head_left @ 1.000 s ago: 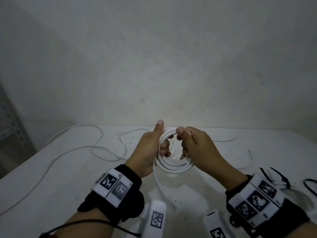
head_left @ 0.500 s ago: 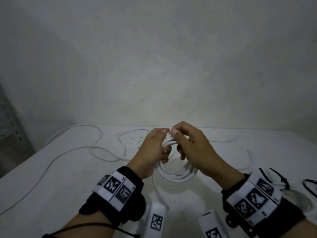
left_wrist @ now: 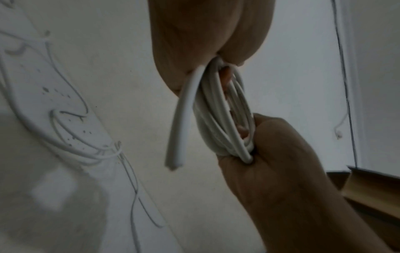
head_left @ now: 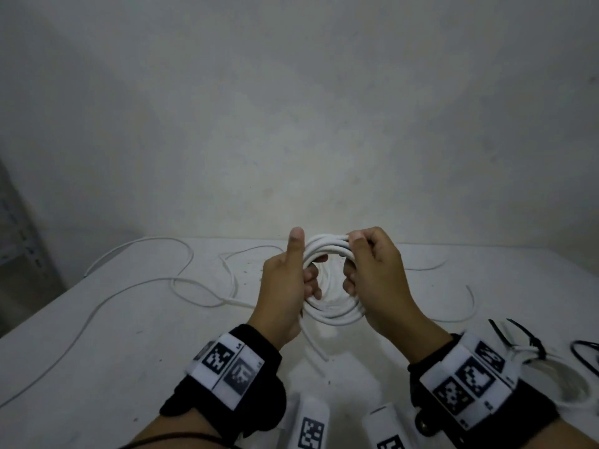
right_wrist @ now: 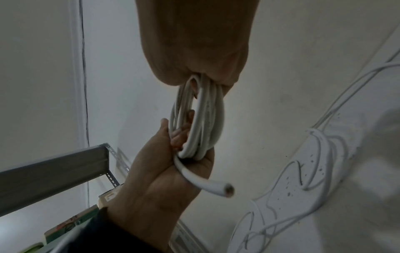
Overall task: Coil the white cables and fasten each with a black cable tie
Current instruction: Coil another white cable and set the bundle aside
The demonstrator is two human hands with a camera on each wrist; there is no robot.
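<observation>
Coil: the white cable coil (head_left: pixel 330 280) was up off the table (head_left: pixel 129 351), held between both hands in the middle of the scene, its ring facing the head camera.
Left hand: the left hand (head_left: pixel 285 286) had the coil's left side, fingers curled through the ring and round the strands, thumb straight up along the outside.
Right hand: the right hand (head_left: pixel 379 280) gripped the right side, thumb and forefinger pinched on the strands at the top, the other fingers hooked through the middle.
Loose end: a short free end (left_wrist: pixel 179 123) stuck out of the left hand's grip, and its cut tip showed plainly in the right wrist view (right_wrist: pixel 227 190).
Other cables: loose white cables (head_left: pixel 181 280) sprawled across the far left of the table, with more trailing off far right.
Near right: a second white coil (head_left: pixel 564 380) lay on the table beside the right wrist, apparently already bound with a black cable tie (head_left: pixel 531 343), though that corner was dim and partly hidden.
Right edge: another black tie (head_left: pixel 586 351) lay at the frame's edge.
Far left: a grey metal shelf (right_wrist: pixel 54 167) stood off the table.
</observation>
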